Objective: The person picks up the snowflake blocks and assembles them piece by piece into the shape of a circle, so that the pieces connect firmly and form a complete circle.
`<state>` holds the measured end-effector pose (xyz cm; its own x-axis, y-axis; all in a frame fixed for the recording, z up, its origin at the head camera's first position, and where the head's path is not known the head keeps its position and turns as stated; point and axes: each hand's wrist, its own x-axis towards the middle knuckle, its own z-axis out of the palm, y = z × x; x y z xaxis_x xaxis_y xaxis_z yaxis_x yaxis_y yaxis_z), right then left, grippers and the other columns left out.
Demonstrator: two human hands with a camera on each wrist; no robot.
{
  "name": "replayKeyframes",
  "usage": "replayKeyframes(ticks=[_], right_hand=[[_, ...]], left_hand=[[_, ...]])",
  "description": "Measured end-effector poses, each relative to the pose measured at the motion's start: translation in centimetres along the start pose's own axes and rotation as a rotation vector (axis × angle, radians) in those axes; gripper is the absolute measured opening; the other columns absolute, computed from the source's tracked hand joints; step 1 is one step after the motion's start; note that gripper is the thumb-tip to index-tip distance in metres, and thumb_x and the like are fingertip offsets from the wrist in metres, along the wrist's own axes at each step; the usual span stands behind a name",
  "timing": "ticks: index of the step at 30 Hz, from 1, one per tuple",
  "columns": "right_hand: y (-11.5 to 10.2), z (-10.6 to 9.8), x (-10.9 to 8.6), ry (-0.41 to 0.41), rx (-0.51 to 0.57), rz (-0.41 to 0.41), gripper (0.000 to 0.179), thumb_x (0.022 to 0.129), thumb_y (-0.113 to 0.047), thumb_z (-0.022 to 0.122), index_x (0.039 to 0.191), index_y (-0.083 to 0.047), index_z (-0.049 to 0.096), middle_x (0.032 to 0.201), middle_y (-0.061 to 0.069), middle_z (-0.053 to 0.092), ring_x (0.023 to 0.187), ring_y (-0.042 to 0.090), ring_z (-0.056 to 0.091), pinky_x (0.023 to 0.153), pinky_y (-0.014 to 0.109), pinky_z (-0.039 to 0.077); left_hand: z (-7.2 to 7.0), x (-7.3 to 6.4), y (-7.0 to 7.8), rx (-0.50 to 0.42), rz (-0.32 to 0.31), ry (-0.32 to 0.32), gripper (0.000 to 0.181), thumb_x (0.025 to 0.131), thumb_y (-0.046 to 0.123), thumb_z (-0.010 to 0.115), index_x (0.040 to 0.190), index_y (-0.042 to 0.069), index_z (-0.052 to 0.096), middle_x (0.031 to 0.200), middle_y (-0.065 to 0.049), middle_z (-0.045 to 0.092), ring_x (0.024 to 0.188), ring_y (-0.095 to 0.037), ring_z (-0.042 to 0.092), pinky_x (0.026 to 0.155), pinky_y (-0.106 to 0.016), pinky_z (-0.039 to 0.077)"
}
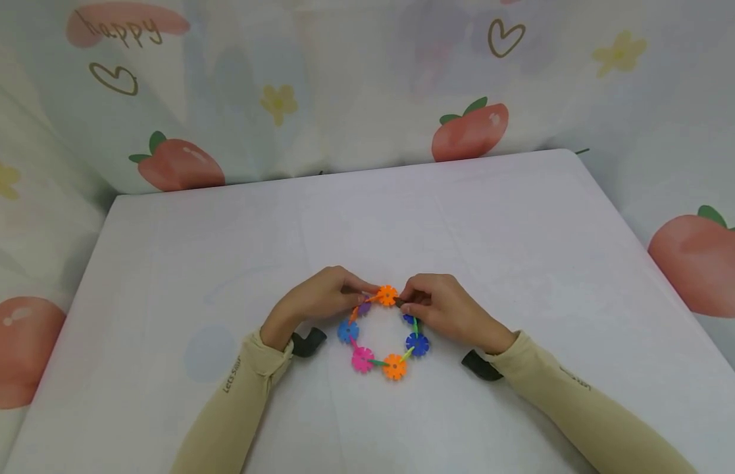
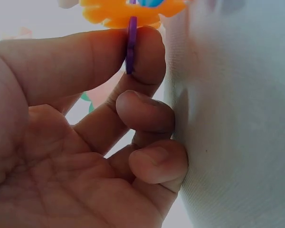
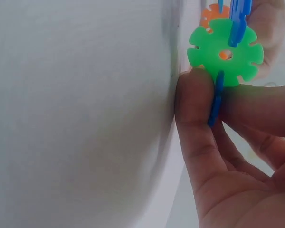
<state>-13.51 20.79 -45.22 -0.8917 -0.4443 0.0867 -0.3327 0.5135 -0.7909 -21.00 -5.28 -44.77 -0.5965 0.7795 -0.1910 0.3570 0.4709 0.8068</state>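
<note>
A ring of notched plastic flower discs, slotted together, lies on the white table between the hands. My left hand (image 1: pixel 322 294) is at its far left side, pinching a purple disc (image 2: pixel 131 50) between thumb and index finger. That disc joins an orange one (image 2: pixel 118 13). At the far right side my right hand (image 1: pixel 447 306) pinches a blue disc (image 3: pixel 217 100), which meets a green disc (image 3: pixel 206 50). A flat orange disc (image 1: pixel 387 295) sits between both hands' fingertips. Nearer are a pink disc (image 1: pixel 362 360) and another orange disc (image 1: pixel 395 367). Fingers partly hide the ring's far right.
The white-covered table (image 1: pixel 195 263) reaches back to a curtain (image 1: pixel 367 99) printed with fruit, flowers and hearts. Black devices stick out at the left wrist (image 1: pixel 308 343) and the right wrist (image 1: pixel 481 366), close to the table surface.
</note>
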Motion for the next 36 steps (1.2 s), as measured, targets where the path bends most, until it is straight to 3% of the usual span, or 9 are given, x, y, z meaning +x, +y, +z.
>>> replayKeyframes(ticks=[5,11,15,19,23,25,29,33,36], right_hand=[[0.0,0.3,-0.2,0.013,0.012,-0.023,0.007,0.096,0.005,0.077,0.094,-0.001,0.073,0.095,0.007,0.075,0.083,0.015,0.069,0.077,0.032,0.060],[-0.2,0.4,-0.1,-0.006,0.011,-0.019,0.005,0.097,0.003,0.076,0.095,-0.001,0.073,0.096,0.009,0.075,0.083,0.014,0.069,0.077,0.032,0.059],[-0.3,0.2,0.0,-0.014,0.015,0.011,0.006,0.097,0.001,0.076,0.095,-0.004,0.074,0.094,0.003,0.075,0.080,0.013,0.069,0.074,0.031,0.058],[-0.3,0.1,0.0,-0.026,0.010,0.041,0.003,0.098,-0.004,0.077,0.099,-0.007,0.076,0.096,-0.002,0.075,0.081,0.013,0.069,0.074,0.031,0.057],[-0.6,0.0,-0.4,-0.031,0.006,0.094,0.011,0.101,-0.012,0.074,0.109,-0.006,0.077,0.103,-0.003,0.075,0.088,0.015,0.069,0.076,0.032,0.057],[-0.8,-0.1,-0.9,-0.034,0.042,0.156,0.018,0.104,-0.015,0.071,0.117,-0.004,0.075,0.107,0.000,0.075,0.091,0.016,0.068,0.075,0.033,0.058],[-1.2,-0.6,-2.4,-0.053,0.180,0.304,0.032,0.108,-0.021,0.065,0.132,0.000,0.068,0.116,0.007,0.073,0.087,0.020,0.071,0.079,0.036,0.060],[-1.5,-1.1,-3.7,-0.067,0.367,0.399,0.042,0.110,-0.024,0.062,0.142,0.004,0.060,0.122,0.014,0.072,0.090,0.027,0.075,0.089,0.037,0.059],[-1.4,-1.1,-4.1,-0.057,0.492,0.430,0.043,0.111,-0.023,0.060,0.144,0.006,0.058,0.123,0.018,0.072,0.102,0.031,0.074,0.095,0.034,0.058]], left_hand=[[0.2,-0.1,0.0,0.006,-0.007,-0.003,0.032,0.104,0.002,0.063,0.134,0.003,0.074,0.128,-0.011,0.075,0.074,-0.009,0.047,0.070,-0.025,0.039],[0.2,-0.3,0.4,0.008,-0.015,-0.005,0.032,0.104,0.001,0.064,0.134,0.003,0.074,0.129,-0.011,0.075,0.081,-0.010,0.054,0.071,-0.025,0.041],[0.2,-0.3,0.5,0.021,-0.014,0.002,0.032,0.104,0.003,0.063,0.134,0.003,0.075,0.127,-0.009,0.075,0.084,-0.013,0.056,0.074,-0.026,0.044],[0.1,-0.7,0.3,0.032,-0.044,0.031,0.031,0.107,0.008,0.062,0.136,0.005,0.074,0.129,-0.007,0.074,0.096,-0.018,0.063,0.088,-0.032,0.052],[0.3,-2.2,0.2,-0.012,-0.127,0.122,0.035,0.110,0.018,0.058,0.142,0.009,0.069,0.126,-0.006,0.073,0.113,-0.021,0.066,0.104,-0.042,0.052],[0.6,-3.6,0.1,-0.118,-0.191,0.181,0.038,0.112,0.021,0.056,0.146,0.008,0.065,0.122,-0.007,0.073,0.111,-0.023,0.066,0.101,-0.044,0.054],[1.9,-7.3,0.1,-0.487,-0.308,0.271,0.045,0.115,0.027,0.051,0.155,0.005,0.052,0.123,-0.014,0.071,0.109,-0.028,0.070,0.091,-0.041,0.060],[3.8,-10.1,0.6,-0.860,-0.303,0.274,0.056,0.117,0.034,0.045,0.163,0.003,0.035,0.145,-0.025,0.058,0.126,-0.037,0.065,0.096,-0.045,0.059],[4.8,-10.7,1.2,-1.054,-0.249,0.265,0.061,0.118,0.036,0.042,0.167,0.005,0.025,0.159,-0.031,0.041,0.136,-0.042,0.057,0.105,-0.048,0.053]])
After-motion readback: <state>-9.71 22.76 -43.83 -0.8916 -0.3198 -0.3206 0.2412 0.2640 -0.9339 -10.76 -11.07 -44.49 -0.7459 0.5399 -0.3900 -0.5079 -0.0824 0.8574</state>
